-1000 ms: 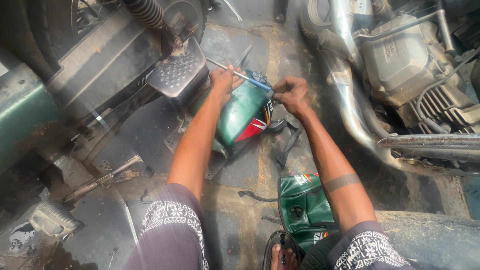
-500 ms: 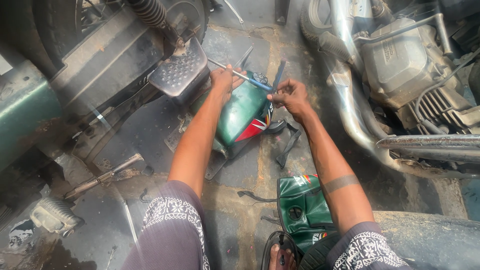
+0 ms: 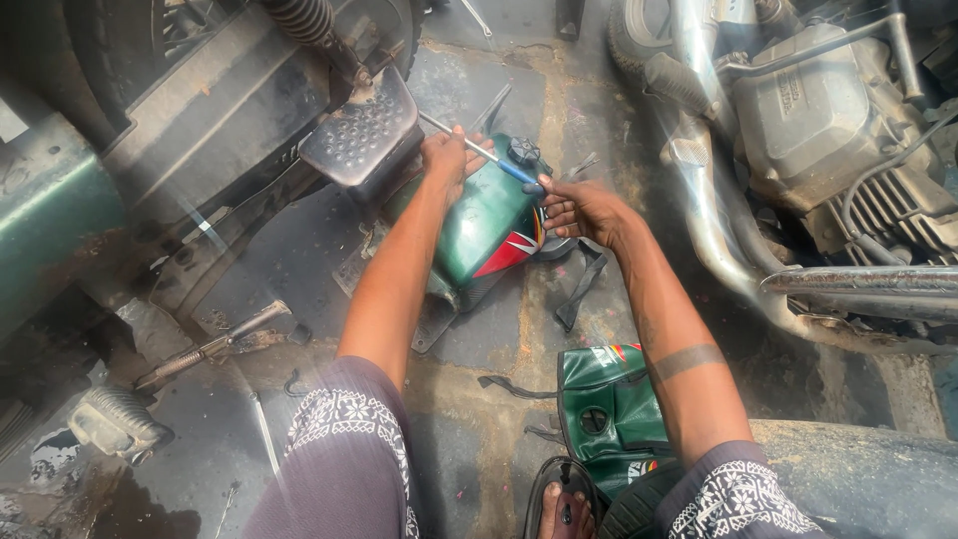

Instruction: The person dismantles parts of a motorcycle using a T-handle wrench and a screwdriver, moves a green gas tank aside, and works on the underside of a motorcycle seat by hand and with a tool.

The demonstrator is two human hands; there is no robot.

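1. Your left hand grips the screwdriver; your right hand pinches its blue handle.
2. The green fuel tank lies on the floor, centre.
3. You seem to be aligning the tool; steadiness is needed.

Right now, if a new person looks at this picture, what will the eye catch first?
The green fuel tank lies on the floor at centre. The left hand grips a thin screwdriver above it, and the right hand rests on its right side. A motorcycle engine fills the upper right.
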